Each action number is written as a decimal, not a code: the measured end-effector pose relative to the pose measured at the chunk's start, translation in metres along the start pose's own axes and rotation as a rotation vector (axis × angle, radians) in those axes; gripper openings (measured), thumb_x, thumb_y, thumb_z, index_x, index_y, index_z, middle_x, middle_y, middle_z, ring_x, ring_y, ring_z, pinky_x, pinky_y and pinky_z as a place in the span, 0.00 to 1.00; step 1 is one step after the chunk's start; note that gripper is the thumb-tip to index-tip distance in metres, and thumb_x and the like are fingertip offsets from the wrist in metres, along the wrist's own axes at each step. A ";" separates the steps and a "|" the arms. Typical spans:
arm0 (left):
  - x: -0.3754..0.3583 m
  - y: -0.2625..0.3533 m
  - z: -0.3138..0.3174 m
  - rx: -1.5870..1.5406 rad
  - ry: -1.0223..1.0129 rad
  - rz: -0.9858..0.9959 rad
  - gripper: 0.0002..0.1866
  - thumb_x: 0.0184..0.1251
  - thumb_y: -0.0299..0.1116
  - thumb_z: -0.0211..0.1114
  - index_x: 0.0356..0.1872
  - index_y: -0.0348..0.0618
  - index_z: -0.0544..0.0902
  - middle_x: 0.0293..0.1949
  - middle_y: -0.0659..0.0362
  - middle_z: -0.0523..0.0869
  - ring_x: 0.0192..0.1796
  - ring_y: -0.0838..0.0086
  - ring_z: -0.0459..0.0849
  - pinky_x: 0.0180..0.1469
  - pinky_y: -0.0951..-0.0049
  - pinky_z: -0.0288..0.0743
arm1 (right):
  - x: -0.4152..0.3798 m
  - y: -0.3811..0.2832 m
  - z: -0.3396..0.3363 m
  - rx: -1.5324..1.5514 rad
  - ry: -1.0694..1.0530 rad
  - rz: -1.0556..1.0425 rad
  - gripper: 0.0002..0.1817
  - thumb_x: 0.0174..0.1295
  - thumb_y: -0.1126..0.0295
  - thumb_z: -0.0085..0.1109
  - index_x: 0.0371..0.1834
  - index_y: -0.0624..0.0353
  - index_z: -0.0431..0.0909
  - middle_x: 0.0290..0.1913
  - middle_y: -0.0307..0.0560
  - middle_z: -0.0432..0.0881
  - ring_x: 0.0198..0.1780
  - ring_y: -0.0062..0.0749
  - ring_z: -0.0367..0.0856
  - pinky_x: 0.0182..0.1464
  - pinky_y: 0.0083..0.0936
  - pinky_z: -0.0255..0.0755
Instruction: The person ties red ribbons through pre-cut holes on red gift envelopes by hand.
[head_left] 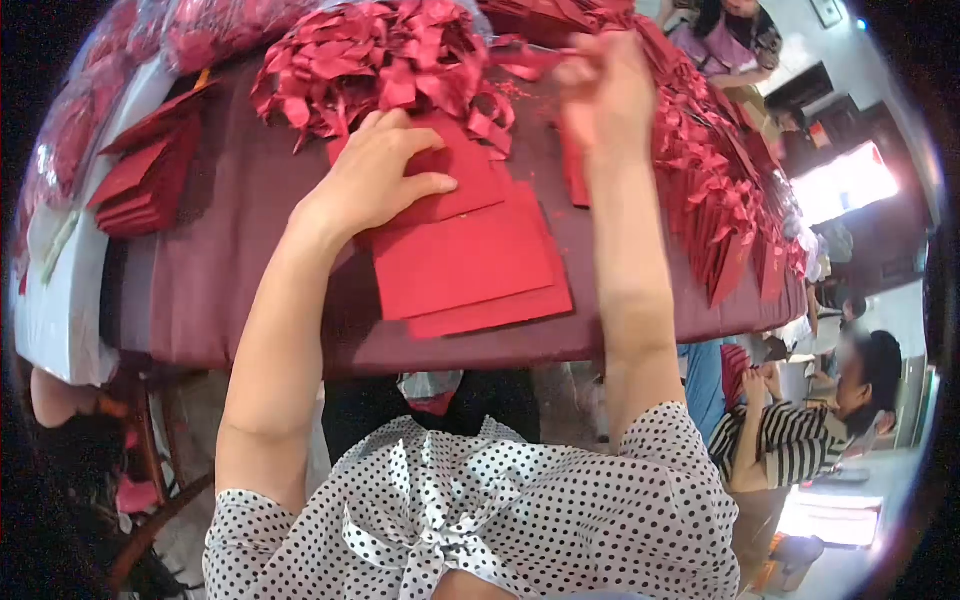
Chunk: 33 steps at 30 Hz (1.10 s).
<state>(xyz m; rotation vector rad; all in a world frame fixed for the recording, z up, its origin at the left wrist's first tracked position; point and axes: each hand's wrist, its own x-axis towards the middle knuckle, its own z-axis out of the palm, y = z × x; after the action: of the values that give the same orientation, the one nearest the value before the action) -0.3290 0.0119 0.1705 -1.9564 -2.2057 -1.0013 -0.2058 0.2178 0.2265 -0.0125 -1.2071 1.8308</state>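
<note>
My left hand lies on a red card at the top of a small overlapping stack, its thumb and fingers apart. Below it on the dark red cloth are more red cards, partly overlapping. My right hand is raised at the right of the stack and blurred by motion; its fingers are smeared, and a red ribbon runs beside them. A heap of red ribbons lies just beyond my left hand.
Rows of red cards with bows line the table's right side. Folded red cards stand at the left, near a white box and plastic-wrapped red bundles. A person in a striped shirt sits at the right; another person is at the top right.
</note>
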 end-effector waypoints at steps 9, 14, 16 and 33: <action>0.001 0.005 -0.001 0.014 -0.048 -0.022 0.20 0.56 0.41 0.67 0.45 0.36 0.80 0.41 0.49 0.76 0.49 0.54 0.75 0.53 0.63 0.69 | -0.082 -0.074 -0.038 -1.388 0.002 -0.169 0.10 0.69 0.66 0.46 0.33 0.61 0.71 0.29 0.42 0.73 0.31 0.27 0.73 0.36 0.26 0.67; 0.000 0.006 0.002 0.011 -0.060 -0.015 0.20 0.56 0.40 0.66 0.45 0.36 0.80 0.41 0.50 0.76 0.48 0.55 0.75 0.52 0.63 0.69 | -0.094 -0.008 -0.132 -1.515 -0.105 0.010 0.10 0.67 0.64 0.47 0.35 0.61 0.70 0.52 0.61 0.74 0.52 0.58 0.71 0.56 0.44 0.63; 0.001 0.005 0.000 0.016 -0.069 -0.006 0.20 0.56 0.40 0.66 0.45 0.36 0.79 0.41 0.50 0.76 0.48 0.55 0.75 0.52 0.63 0.69 | -0.080 0.014 -0.140 -1.878 -0.218 -0.055 0.17 0.68 0.62 0.45 0.53 0.63 0.70 0.44 0.54 0.77 0.52 0.50 0.72 0.55 0.46 0.64; 0.001 0.002 -0.008 -0.118 -0.045 -0.065 0.17 0.56 0.36 0.67 0.44 0.39 0.80 0.40 0.50 0.78 0.45 0.58 0.79 0.48 0.66 0.72 | -0.054 -0.050 -0.017 -0.469 -0.103 -0.024 0.12 0.73 0.62 0.42 0.36 0.59 0.68 0.19 0.33 0.61 0.20 0.18 0.60 0.25 0.18 0.63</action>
<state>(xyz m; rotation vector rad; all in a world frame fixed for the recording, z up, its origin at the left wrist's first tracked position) -0.3304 0.0093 0.1779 -1.9849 -2.2982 -1.1322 -0.1329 0.1986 0.2301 -0.1679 -1.6783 1.5063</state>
